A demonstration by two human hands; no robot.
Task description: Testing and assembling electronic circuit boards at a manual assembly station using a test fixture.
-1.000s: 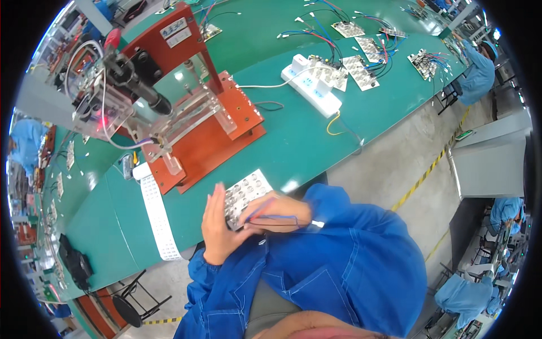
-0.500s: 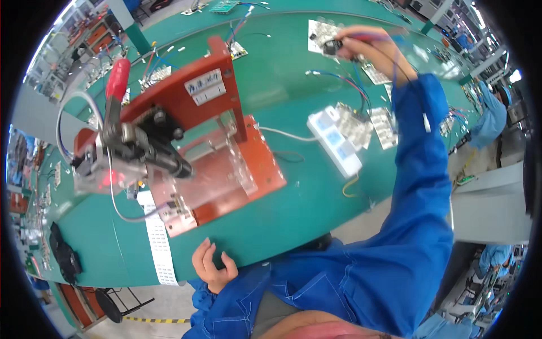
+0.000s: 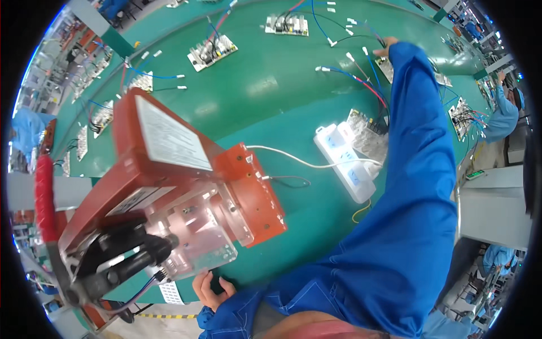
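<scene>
My right arm reaches far forward, and my right hand (image 3: 386, 48) is at the far right of the green table, beside thin wires and a circuit board (image 3: 384, 69). The sleeve covers most of that hand and its edge is smeared, so its grip is unclear. At the near table edge lies my left hand (image 3: 213, 291), empty, with loosely bent fingers and the thumb apart. Just beyond it stands a red toggle-clamp fixture (image 3: 254, 195) with a clear plate (image 3: 212, 257). Its lever has a red grip (image 3: 44, 189).
A white power strip (image 3: 353, 175) sits right of the fixture, touching another circuit board (image 3: 364, 135). Farther back lie wired boards, including one at the back middle (image 3: 287, 25) and one left of it (image 3: 212, 53). A printed paper strip (image 3: 170, 294) hangs near the fixture.
The view has shifted, and the fixture looks larger and nearer. My right hand has left the board with dark parts at the back and moved right to another board. My left hand stays at the edge.
</scene>
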